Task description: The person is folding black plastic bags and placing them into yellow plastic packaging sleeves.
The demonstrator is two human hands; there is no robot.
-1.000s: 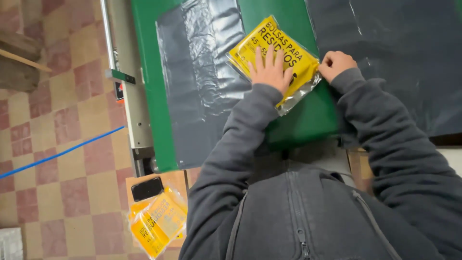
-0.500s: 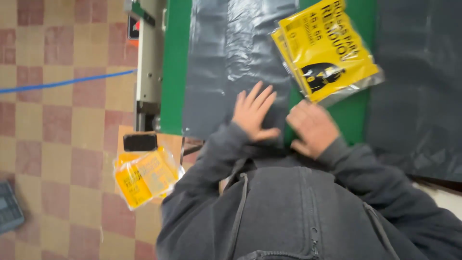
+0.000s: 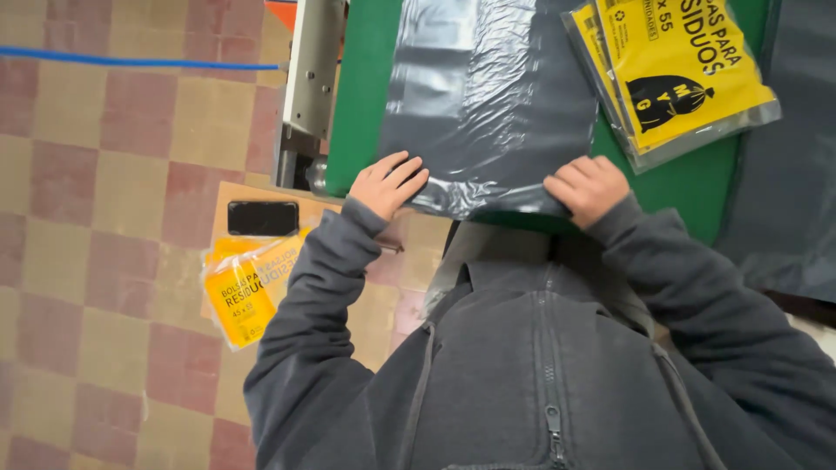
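Floor: checkered tile floor [image 3: 104, 174] in dull red and tan fills the left, with a blue line [image 3: 131, 63] running across its top
Low surface: a black phone [image 3: 263, 218] lies on a brown board [image 3: 228, 193] below the table's near-left corner; just under it sits a stack of yellow bag packets [image 3: 248, 287], apparently kept within reach
Machine: a grey metal unit [image 3: 312, 78] stands against the left edge of the green tabletop [image 3: 361, 96]
Left hand: the left hand [image 3: 387, 184] rests at the near edge of the tabletop, fingers spread flat on the near-left corner of the grey plastic bag [image 3: 492, 104]; it presses rather than grips, likely to pin the film
Bag: the bag lies flat and glossy, its long axis running from the near edge toward the far edge, its near end folding over the table's edge at the person's chest
Right hand: the right hand [image 3: 588, 187] is curled, fingers clenched on the bag's near-right corner, seemingly to hold it taut
Packet: a yellow packet of bags [image 3: 675, 74] in clear wrap lies tilted toward the far-right, beside the grey bag
Right edge: more dark grey film [image 3: 788, 200] covers the tabletop there
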